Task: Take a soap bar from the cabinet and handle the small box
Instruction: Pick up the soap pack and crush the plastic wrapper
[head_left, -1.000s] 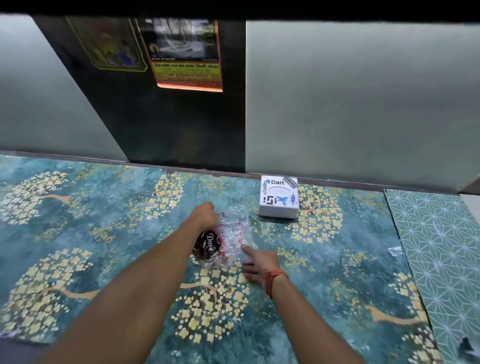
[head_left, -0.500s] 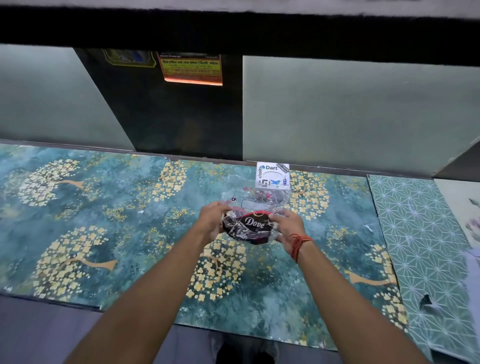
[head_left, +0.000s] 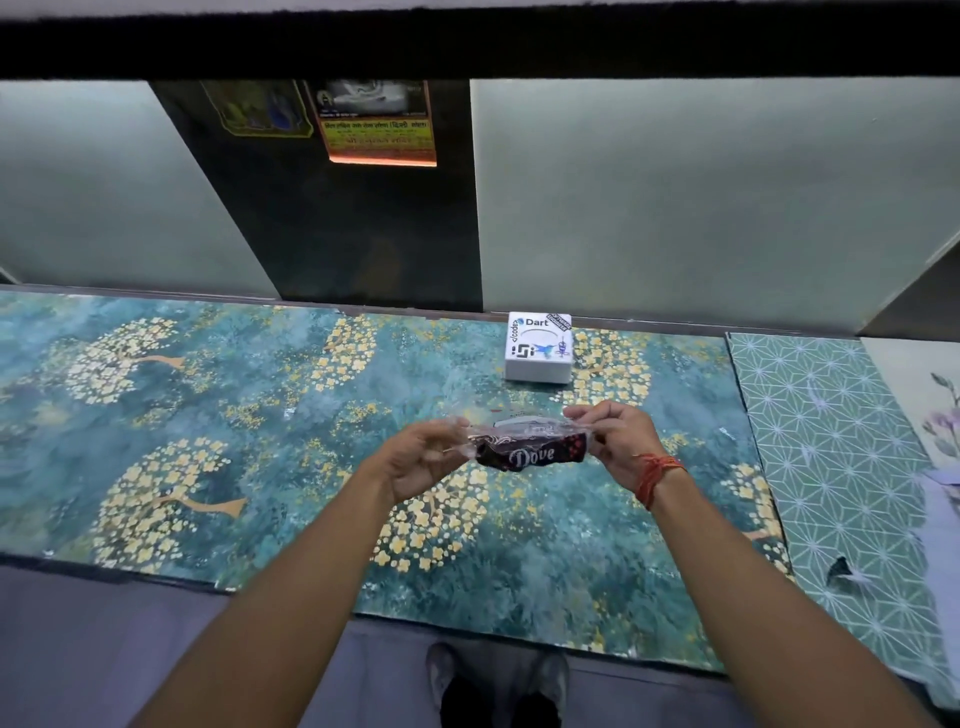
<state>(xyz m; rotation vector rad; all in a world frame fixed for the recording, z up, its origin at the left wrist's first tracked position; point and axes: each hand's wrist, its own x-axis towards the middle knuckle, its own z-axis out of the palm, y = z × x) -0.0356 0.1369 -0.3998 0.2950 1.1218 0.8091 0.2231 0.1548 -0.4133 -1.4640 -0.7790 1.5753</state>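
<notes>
both hands meet at the centre of the frame, above the tabletop (head_left: 218, 415) with its teal cover printed with yellow blossom trees. between them is a soap bar (head_left: 530, 453) in a dark wrapper marked "dove", inside a clear plastic bag (head_left: 524, 428). the left hand (head_left: 418, 460) has its grip closed on the left end of the bag, fingers curled and pinched on the plastic. the right hand (head_left: 615, 441), with a red thread band (head_left: 655, 475) at the wrist, has its grip pinched on the right end of the bag. the soap is held off the tabletop, lying roughly level with the lettering facing the camera.

the small box (head_left: 539, 347) is white with "dart" printed on top. it sits on the tabletop just above the hands in the frame, near the back edge, apart from both hands and the soap.

behind, in the upper part of the frame, pale panels flank a dark panel carrying a poster (head_left: 379, 122) with yellow and orange print. at the right edge lies a green mat (head_left: 841, 467) with a white geometric pattern. at the bottom centre, feet (head_left: 496, 675) show on the floor.
</notes>
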